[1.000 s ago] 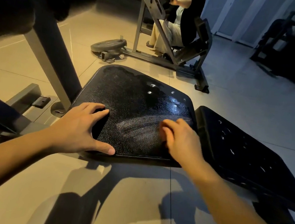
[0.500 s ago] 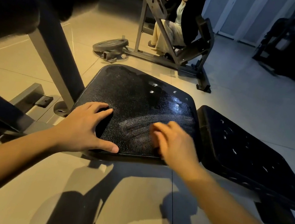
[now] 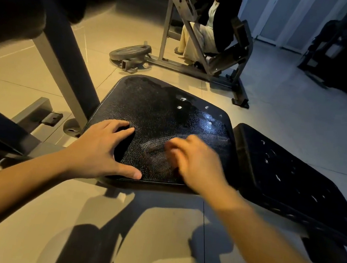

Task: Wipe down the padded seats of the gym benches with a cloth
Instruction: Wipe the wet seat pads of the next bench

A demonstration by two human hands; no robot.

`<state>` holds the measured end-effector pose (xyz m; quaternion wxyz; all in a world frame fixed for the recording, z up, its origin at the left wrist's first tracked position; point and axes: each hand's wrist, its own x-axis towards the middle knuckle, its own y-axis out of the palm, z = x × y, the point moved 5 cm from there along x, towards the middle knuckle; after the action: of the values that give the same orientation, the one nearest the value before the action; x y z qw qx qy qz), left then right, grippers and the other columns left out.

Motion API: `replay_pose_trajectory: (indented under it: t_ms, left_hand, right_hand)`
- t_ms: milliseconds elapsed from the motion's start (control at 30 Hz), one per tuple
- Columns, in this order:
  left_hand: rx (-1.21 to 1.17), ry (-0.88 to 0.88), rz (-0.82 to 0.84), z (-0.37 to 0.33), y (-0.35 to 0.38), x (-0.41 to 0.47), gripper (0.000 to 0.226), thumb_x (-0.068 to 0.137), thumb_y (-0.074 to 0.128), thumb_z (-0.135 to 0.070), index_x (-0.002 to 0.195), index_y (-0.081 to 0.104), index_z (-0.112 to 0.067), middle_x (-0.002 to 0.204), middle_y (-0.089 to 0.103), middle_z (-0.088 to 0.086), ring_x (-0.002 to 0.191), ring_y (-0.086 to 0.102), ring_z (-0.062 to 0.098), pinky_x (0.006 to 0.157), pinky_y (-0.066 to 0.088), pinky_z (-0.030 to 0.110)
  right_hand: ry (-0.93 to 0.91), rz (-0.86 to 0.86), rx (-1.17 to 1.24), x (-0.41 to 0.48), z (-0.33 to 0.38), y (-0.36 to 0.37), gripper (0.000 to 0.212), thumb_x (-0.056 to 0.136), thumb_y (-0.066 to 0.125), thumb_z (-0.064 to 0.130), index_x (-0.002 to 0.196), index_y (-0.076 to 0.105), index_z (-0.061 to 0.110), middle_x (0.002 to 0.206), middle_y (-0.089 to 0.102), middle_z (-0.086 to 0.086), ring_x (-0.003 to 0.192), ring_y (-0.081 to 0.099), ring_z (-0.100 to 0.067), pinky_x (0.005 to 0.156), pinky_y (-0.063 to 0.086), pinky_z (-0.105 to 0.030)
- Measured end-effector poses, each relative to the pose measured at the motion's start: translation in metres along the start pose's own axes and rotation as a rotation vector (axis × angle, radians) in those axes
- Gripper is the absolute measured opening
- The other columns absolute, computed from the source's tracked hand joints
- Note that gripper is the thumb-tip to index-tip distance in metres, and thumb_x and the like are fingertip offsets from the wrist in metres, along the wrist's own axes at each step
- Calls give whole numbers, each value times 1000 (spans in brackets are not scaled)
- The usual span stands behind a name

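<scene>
While motion blurs it, right hand (image 3: 195, 162) lies low over the near part of the black textured vinyl seat pad (image 3: 159, 112); grip cannot be told. Left hand (image 3: 99, 151) rests flat on the pad's near left corner, fingers splayed, holding nothing. Just right: second black dimpled pad (image 3: 292, 183). Beyond: grey round weight plate (image 3: 130, 52) on the floor, beside a grey steel machine frame (image 3: 197, 69) with a seated person (image 3: 212, 27).

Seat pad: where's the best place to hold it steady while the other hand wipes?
Take the seat pad by its near left corner, coming from the near side. It is broad, with a free, thin edge there; the left hand rests just so, thumb along that edge, fingers spread on top.
</scene>
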<state>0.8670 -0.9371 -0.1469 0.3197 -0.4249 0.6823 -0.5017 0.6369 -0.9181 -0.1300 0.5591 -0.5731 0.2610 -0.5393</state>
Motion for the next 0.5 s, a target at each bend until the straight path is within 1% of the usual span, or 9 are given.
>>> replay_pose_trajectory:
  t_ms: [100,167,200,267,367,400,433,467,500]
  left_hand:
    - [0,9,-5,3,2,-2,134,53,36,-107,162,21,-31,167,18,-8,152,13,14,124,16,39]
    - [9,6,-7,3,3,-1,133,53,35,-107,162,20,-31,167,17,-9,152,13,14,124,14,39]
    - [14,6,-9,4,3,0,133,53,35,-107,162,20,-32,167,17,-9,152,12,14,124,14,38]
    - [18,5,-8,3,3,2,134,52,36,-107,162,20,-32,166,17,-9,152,12,14,124,14,38]
    - [4,-11,6,2,3,2,135,51,34,-108,162,18,-34,167,14,-10,152,10,13,124,13,40]
    - [-2,-12,4,2,3,2,135,51,34,-108,162,18,-34,167,14,-10,153,10,13,125,13,41]
    - [-6,-9,1,3,2,2,134,51,34,-108,162,18,-34,167,14,-11,153,10,13,125,13,41]
    - [-7,-5,-2,4,2,1,134,52,34,-108,162,18,-33,168,14,-11,153,10,13,126,14,41]
    - [-4,3,-7,4,2,1,133,53,34,-108,162,19,-33,168,14,-11,153,11,12,126,14,41]
  right_hand:
    - [462,-25,-207,6,-100,-21,32,105,47,37,131,64,32,113,60,-5,103,61,-29,81,50,-40]
    - [556,-53,-274,5,-116,-28,32,105,46,35,127,66,25,111,60,-8,101,61,-32,80,50,-41]
    - [529,-53,-276,7,-102,-26,31,105,46,35,126,66,24,110,60,-9,100,62,-32,80,49,-41]
    - [356,-29,-193,14,-51,-12,30,105,47,35,127,66,26,110,60,-7,101,62,-31,79,47,-38]
    - [-87,72,30,19,45,7,27,102,53,35,124,67,31,104,58,-3,98,60,-28,76,46,-38]
    - [-195,123,75,19,60,10,26,102,53,35,123,67,32,103,57,-2,97,59,-26,75,46,-38]
    - [-225,134,83,24,59,10,26,103,52,36,124,66,33,103,57,-2,98,58,-25,76,47,-38]
    - [-167,125,63,29,45,9,28,103,50,37,126,65,34,106,57,-1,100,58,-24,79,48,-38]
    - [-37,92,32,35,17,7,29,104,49,37,129,65,35,110,58,-1,102,59,-25,82,48,-38]
